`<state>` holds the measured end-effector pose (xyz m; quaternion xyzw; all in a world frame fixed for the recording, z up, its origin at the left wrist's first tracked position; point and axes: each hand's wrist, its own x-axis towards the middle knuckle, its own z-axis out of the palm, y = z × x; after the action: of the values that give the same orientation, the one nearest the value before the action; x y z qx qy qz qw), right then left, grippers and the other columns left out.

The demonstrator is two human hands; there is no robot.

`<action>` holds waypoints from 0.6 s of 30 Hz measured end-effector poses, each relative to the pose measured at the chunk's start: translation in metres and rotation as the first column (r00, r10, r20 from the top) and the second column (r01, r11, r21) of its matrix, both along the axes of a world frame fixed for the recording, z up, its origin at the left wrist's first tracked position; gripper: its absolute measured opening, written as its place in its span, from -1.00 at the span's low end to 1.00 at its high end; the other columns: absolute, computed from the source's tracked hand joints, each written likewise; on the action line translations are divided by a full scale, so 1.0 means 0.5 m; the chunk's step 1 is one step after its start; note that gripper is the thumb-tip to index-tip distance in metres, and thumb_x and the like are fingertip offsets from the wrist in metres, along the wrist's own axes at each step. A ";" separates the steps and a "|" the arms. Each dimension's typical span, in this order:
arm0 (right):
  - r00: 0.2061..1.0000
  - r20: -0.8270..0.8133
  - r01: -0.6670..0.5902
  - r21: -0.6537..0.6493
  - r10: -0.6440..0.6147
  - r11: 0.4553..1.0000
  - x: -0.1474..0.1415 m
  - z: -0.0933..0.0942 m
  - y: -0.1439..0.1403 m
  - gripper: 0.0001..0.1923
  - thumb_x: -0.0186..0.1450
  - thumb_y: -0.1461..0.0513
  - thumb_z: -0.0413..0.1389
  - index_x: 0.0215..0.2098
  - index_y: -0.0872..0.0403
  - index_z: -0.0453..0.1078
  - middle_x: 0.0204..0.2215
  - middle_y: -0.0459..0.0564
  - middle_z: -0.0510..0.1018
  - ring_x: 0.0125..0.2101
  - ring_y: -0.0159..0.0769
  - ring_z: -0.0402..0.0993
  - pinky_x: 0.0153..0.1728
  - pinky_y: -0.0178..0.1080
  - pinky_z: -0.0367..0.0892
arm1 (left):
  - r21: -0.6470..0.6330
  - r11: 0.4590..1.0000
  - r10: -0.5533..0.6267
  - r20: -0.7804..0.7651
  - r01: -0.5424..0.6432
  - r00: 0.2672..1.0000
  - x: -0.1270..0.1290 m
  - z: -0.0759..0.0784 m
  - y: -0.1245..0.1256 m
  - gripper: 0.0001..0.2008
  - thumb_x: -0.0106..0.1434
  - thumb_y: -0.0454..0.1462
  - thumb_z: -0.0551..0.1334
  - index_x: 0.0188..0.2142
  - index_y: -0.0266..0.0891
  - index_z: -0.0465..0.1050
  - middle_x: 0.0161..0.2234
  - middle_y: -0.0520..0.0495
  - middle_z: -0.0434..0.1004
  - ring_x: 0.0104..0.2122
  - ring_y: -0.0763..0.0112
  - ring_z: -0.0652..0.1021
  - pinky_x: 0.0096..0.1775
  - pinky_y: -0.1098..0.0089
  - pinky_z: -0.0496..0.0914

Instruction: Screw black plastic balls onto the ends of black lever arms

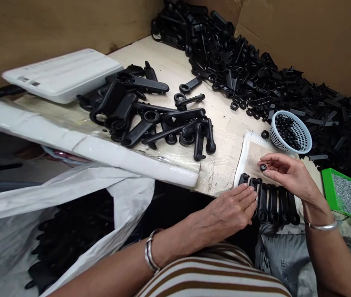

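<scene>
While the left hand lies flat with its fingers stretched out and gripping nothing, its fingertips rest against the left end of a row of black handles laid side by side at the near edge of the tabletop. The right hand hovers just above that row, its thumb and forefinger pinched on a small black ring, the other fingers loosely curled. The row sits on a pale sheet. Just beyond the right hand stands a small white basket filled with more black rings. A green tray of small metal pieces lies to the right of the wrist. A loose cluster of larger black handles covers the middle of the tabletop, and a big heap of black parts runs along the cardboard wall at the back. A flat white device lies at the far left. Below the edge, a white plastic bag hangs open with dark parts inside.
</scene>
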<state>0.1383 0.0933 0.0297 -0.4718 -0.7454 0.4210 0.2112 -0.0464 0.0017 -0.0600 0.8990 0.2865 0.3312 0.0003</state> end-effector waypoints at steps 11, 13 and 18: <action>0.766 0.592 -0.511 0.327 0.250 0.795 -0.030 0.006 -0.035 -0.76 0.41 0.27 -0.04 -0.10 0.05 0.47 -0.23 0.07 0.56 -0.21 -0.21 0.40 -0.17 -0.11 0.37 | -0.019 1.000 -0.019 -0.013 0.019 1.000 0.003 -0.006 -0.002 -0.72 0.35 -0.27 0.20 -0.03 -0.45 0.44 0.02 -0.30 0.54 0.07 0.16 0.52 0.21 0.21 0.28; 0.723 0.650 -0.543 0.323 0.235 0.775 -0.035 0.008 -0.042 -0.77 0.40 0.31 -0.04 -0.12 0.06 0.45 -0.25 0.07 0.53 -0.23 -0.20 0.35 -0.19 -0.12 0.35 | -0.018 1.000 -0.013 -0.013 0.013 1.000 0.003 -0.007 -0.001 -0.72 0.36 -0.27 0.18 -0.03 -0.45 0.44 0.03 -0.30 0.53 0.09 0.16 0.50 0.22 0.21 0.27; 0.646 0.721 -0.589 0.263 0.249 0.764 -0.045 0.011 -0.057 -0.73 0.35 0.40 -0.05 -0.08 0.05 0.38 -0.22 0.08 0.47 -0.21 -0.17 0.30 -0.22 -0.14 0.32 | -0.013 1.000 -0.016 -0.024 0.016 1.000 0.001 -0.002 0.000 -0.69 0.36 -0.29 0.17 0.02 -0.49 0.42 0.05 -0.33 0.51 0.12 0.14 0.48 0.23 0.20 0.26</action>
<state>0.1160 0.0647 0.0350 -0.3269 -0.9405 0.0723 -0.0582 -0.0458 0.0016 -0.0610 0.9052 0.2812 0.3186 0.0052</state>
